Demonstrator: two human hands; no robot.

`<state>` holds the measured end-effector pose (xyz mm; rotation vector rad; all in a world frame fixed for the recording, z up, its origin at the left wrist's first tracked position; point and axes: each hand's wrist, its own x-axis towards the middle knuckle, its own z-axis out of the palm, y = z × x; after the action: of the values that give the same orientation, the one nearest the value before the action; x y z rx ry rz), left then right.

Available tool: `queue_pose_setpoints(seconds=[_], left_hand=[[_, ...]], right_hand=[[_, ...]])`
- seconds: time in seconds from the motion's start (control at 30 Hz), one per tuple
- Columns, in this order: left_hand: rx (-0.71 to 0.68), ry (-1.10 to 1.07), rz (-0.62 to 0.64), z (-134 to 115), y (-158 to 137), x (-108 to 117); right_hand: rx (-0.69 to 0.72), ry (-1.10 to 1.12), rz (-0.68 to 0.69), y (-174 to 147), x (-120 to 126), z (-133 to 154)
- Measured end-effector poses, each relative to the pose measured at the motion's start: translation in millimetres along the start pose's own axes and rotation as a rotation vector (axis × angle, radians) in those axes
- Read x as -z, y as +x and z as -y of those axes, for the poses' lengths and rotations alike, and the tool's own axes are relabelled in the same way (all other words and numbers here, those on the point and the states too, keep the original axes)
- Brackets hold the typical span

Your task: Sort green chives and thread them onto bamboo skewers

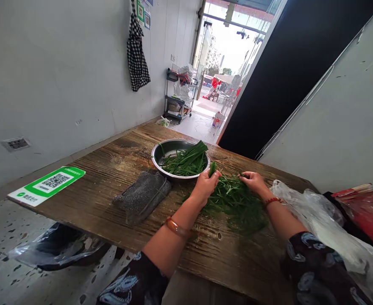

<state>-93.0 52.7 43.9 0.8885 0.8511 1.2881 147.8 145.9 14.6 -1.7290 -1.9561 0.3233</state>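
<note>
My left hand is closed around a small bunch of garlic chives, their green ends standing above the thumb. To its right, my right hand pinches a few thin chive blades at its fingertips. Beneath and between both hands lies a loose heap of garlic chives, spread on the wooden table. Just beyond my left hand, a round metal basin holds more long, flat chive leaves, some leaning over its right rim.
A dark mesh-like bundle lies left of the basin. A green QR code sign sits at the table's left corner. Clear plastic bags crowd the right side, beside a red bag. A cart stands near the doorway.
</note>
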Motion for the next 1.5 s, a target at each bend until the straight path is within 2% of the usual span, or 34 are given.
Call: queue_pose_setpoints(seconds=[0.23,0.33,0.37,0.5,0.57,0.67,0.73,0.93,1.1,1.23,1.5], left_hand=[[-0.05,-0.006,0.013,2,5,1],[-0.06,0.004,0.01,2,6,1],[-0.061,0.008,0.01,2,6,1],[-0.062,0.029,0.01,1,5,1],[-0.057,0.031,0.009,0,4,1],[-0.05,0.026,0.013,0,5,1],[-0.054,0.029,0.014,0,5,0],[-0.066,0.061,0.01,4,7,1],[-0.072,0.071,0.008,5,8,2],[-0.068,0.077,0.006,6,9,2],[-0.055,0.075,0.016,4,8,2]], right_hand=[[0.041,0.193,-0.187,-14,52,16],[0.052,0.291,-0.197,-31,67,35],[0.053,0.34,-0.14,-38,70,42],[-0.031,0.435,0.24,-58,76,59],[-0.043,0.388,0.257,-58,73,55],[0.0,0.124,0.119,-44,59,34],[0.003,0.021,0.095,-33,44,19],[0.001,-0.119,0.11,-17,-3,-4],[0.013,-0.17,0.105,-18,-14,-6],[0.024,-0.173,0.049,-21,4,-4],[0.096,-0.185,-0.266,-31,72,26]])
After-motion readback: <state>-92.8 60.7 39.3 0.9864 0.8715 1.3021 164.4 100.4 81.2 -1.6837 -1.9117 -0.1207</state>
